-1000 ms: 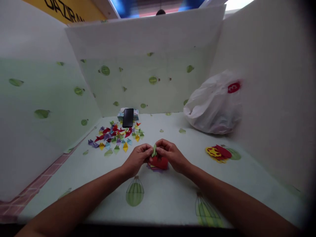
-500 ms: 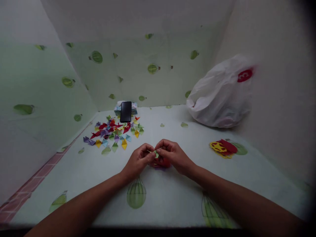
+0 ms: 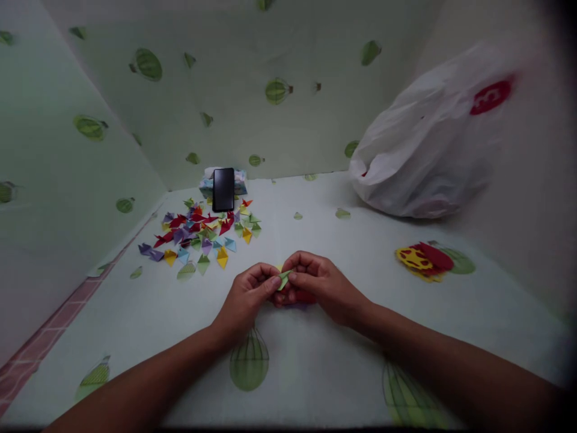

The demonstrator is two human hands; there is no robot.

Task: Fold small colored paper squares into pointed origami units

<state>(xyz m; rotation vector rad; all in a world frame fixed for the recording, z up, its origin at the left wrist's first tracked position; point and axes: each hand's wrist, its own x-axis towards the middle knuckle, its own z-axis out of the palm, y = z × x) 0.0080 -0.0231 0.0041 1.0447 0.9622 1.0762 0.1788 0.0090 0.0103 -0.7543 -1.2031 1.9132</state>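
My left hand (image 3: 247, 298) and my right hand (image 3: 318, 284) meet at the middle of the table, fingers pinched together on a small folded green paper piece (image 3: 283, 279). Under my right hand lie red and purple paper pieces (image 3: 301, 298), mostly hidden by the fingers. A pile of several folded paper triangles (image 3: 201, 233) in red, purple, yellow, green and blue is spread on the table at the left, beyond my left hand.
A black phone (image 3: 223, 189) leans on a small packet at the back. A white plastic bag (image 3: 424, 150) slumps at the back right. A stack of red and yellow paper shapes (image 3: 424, 258) lies right. Patterned walls enclose the table (image 3: 315, 367).
The view has tilted down and closer. The green piece, earlier held upright between my fingertips, now lies flatter in the pinch. My hands have stayed in the same place.
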